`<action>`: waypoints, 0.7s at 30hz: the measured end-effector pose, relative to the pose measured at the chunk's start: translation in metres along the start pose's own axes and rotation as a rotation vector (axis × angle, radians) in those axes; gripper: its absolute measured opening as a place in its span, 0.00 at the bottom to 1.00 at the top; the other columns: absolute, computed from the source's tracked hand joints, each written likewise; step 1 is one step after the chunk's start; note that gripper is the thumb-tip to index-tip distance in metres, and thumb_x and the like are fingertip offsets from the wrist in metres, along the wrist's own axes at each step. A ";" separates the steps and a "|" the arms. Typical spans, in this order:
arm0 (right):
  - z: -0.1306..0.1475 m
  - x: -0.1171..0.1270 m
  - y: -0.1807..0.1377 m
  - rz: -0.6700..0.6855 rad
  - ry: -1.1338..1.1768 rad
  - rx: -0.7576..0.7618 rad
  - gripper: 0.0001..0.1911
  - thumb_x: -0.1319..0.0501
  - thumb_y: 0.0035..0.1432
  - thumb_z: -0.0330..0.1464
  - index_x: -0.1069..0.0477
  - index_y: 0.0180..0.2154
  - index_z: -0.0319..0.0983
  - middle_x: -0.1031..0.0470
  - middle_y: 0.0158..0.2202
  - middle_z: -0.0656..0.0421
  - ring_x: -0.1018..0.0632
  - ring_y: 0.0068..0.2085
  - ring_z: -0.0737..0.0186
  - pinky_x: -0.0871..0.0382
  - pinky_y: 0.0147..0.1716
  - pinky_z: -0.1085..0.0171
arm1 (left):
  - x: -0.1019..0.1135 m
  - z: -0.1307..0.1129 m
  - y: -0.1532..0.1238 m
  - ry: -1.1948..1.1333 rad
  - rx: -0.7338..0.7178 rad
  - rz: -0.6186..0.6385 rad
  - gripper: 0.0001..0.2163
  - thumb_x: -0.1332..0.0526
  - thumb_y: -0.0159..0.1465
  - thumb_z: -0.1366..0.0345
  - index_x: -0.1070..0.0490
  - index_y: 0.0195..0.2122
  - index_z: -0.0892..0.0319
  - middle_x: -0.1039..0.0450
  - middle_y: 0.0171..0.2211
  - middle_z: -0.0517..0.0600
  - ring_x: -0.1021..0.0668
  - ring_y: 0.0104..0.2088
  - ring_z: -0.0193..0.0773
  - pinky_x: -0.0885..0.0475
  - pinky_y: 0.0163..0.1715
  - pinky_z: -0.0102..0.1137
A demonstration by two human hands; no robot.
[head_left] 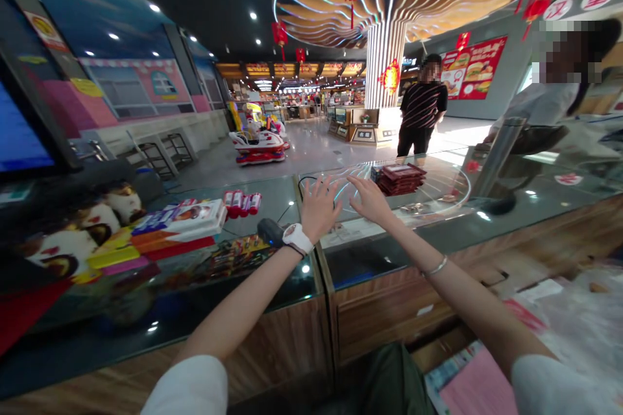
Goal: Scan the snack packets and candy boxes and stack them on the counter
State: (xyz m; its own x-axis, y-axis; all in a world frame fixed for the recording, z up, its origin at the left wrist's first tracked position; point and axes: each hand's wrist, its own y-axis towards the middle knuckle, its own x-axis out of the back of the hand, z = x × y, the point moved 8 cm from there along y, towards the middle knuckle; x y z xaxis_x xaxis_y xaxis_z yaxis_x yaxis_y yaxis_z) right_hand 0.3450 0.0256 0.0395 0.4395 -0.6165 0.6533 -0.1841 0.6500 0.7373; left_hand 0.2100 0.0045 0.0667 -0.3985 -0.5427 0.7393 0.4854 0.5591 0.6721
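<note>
Both my arms reach forward over a glass-topped counter (pixel 272 292). My left hand (pixel 318 207), with a white watch (pixel 296 237) on its wrist, has its fingers spread and holds nothing. A black handheld device (pixel 270 232) lies just left of that wrist. My right hand (pixel 370 200) has its fingers stretched toward the left hand, and nothing shows in it. Whether either hand touches the glass, I cannot tell. Close beyond the right hand is a stack of dark red flat packets (pixel 400 178). A bracelet (pixel 435 265) circles my right forearm.
White and red boxes (pixel 197 219) and small red-and-white packs (pixel 242 203) sit left on the counter. A monitor (pixel 29 123) stands at the far left. Beyond the glass, one person (pixel 422 107) stands; another (pixel 549 91) is at the right beside a metal post (pixel 501 152).
</note>
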 end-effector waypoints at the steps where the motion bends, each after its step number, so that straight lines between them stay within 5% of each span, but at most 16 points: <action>1: 0.015 -0.005 0.001 0.018 0.026 0.023 0.32 0.43 0.57 0.29 0.39 0.63 0.38 0.32 0.62 0.48 0.30 0.62 0.49 0.41 0.63 0.44 | 0.009 0.010 -0.010 0.012 0.013 0.003 0.21 0.46 0.69 0.61 0.34 0.61 0.56 0.36 0.65 0.56 0.38 0.68 0.53 0.52 0.68 0.57; 10: 0.149 -0.040 0.016 0.171 0.232 0.182 0.32 0.43 0.58 0.30 0.40 0.64 0.37 0.34 0.65 0.49 0.33 0.64 0.51 0.46 0.66 0.46 | 0.072 0.107 -0.095 0.123 0.159 0.036 0.20 0.48 0.70 0.60 0.34 0.61 0.59 0.35 0.64 0.56 0.36 0.66 0.51 0.53 0.69 0.54; 21: 0.273 -0.104 0.052 0.219 0.420 0.238 0.31 0.45 0.56 0.26 0.39 0.63 0.34 0.34 0.64 0.47 0.33 0.64 0.53 0.42 0.65 0.52 | 0.135 0.219 -0.164 0.203 0.392 -0.184 0.14 0.45 0.66 0.65 0.29 0.51 0.56 0.27 0.55 0.55 0.28 0.58 0.47 0.49 0.68 0.47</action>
State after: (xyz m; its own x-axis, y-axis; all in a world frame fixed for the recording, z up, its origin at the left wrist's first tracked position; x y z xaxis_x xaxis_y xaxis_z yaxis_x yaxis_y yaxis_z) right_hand 0.0496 0.0022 0.0569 0.6739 -0.2144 0.7071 -0.4840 0.5950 0.6417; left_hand -0.0936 -0.0237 0.0649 -0.2711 -0.7447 0.6098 0.0752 0.6152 0.7847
